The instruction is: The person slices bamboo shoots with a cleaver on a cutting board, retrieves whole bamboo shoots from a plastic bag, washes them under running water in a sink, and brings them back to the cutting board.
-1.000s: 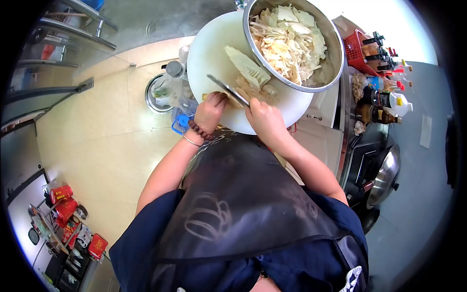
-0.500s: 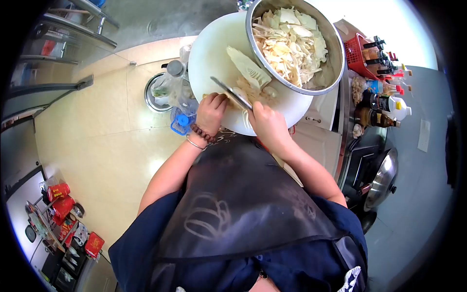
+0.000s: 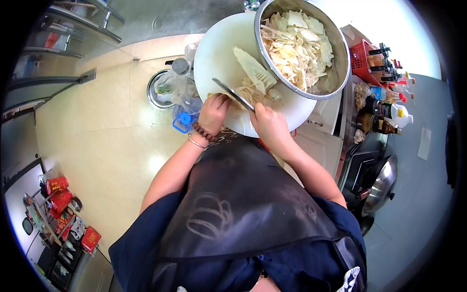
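Observation:
My right hand (image 3: 269,122) grips the handle of a knife (image 3: 232,94), whose blade slants up to the left over a round white chopping board (image 3: 219,48). My left hand (image 3: 212,113) presses down on pale bamboo shoot pieces (image 3: 243,92) at the board's near edge, right beside the blade. A halved bamboo shoot (image 3: 254,68) lies further up the board. A big steel bowl (image 3: 340,68) full of sliced bamboo shoot sits on the board's right side. A bead bracelet and a metal bangle circle my left wrist.
A red basket (image 3: 362,61) and several sauce bottles (image 3: 384,109) stand at the right, with a steel pot lid (image 3: 382,185) below them. Clear plastic bottles (image 3: 182,87) and a round floor bin (image 3: 158,90) sit left of the board. Red packets fill a rack (image 3: 58,214) at lower left.
The view has drifted slightly, so the board and bowl sit a little further right. My hands and the knife stay at the board's near edge over the shoot pieces.

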Tool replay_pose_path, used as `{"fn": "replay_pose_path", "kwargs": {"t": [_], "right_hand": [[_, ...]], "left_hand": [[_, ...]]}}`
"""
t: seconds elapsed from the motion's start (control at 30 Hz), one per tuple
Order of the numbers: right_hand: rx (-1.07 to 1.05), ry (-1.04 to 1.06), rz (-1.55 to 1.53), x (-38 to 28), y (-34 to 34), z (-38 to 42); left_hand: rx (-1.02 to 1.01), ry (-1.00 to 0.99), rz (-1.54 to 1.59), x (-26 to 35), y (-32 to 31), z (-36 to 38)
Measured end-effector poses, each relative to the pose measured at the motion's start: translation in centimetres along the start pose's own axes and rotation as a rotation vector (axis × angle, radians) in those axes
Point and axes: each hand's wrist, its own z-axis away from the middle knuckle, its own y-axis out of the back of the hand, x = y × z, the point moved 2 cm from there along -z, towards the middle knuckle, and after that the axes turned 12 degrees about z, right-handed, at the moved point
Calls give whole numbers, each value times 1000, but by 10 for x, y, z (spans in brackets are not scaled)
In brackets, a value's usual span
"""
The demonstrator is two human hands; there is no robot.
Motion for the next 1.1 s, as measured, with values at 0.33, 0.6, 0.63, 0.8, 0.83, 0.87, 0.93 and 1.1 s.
{"fn": "replay_pose_path", "kwargs": {"t": [0.33, 0.6, 0.63, 0.8, 0.83, 0.87, 0.93, 1.1], "right_hand": [[166, 53, -10, -5, -28, -34], [29, 49, 35, -11, -13, 2], [38, 42, 38, -15, -19, 2], [99, 32, 92, -18, -41, -29], [97, 36, 24, -14, -37, -34], [91, 42, -42, -10, -34, -34], [150, 60, -59, -5, -31, -34], [40, 45, -5, -11, -6, -16]], "left_hand": [[-69, 34, 57, -8, 4, -2], [-10, 31, -96, -4, 2, 3], [-23, 43, -98, -4, 1, 6], [56, 83, -49, -5, 14, 3], [117, 112, -53, -6, 19, 2], [129, 140, -106, -7, 22, 3], [97, 152, -98, -11, 22, 9], [94, 132, -110, -18, 19, 14]]}}
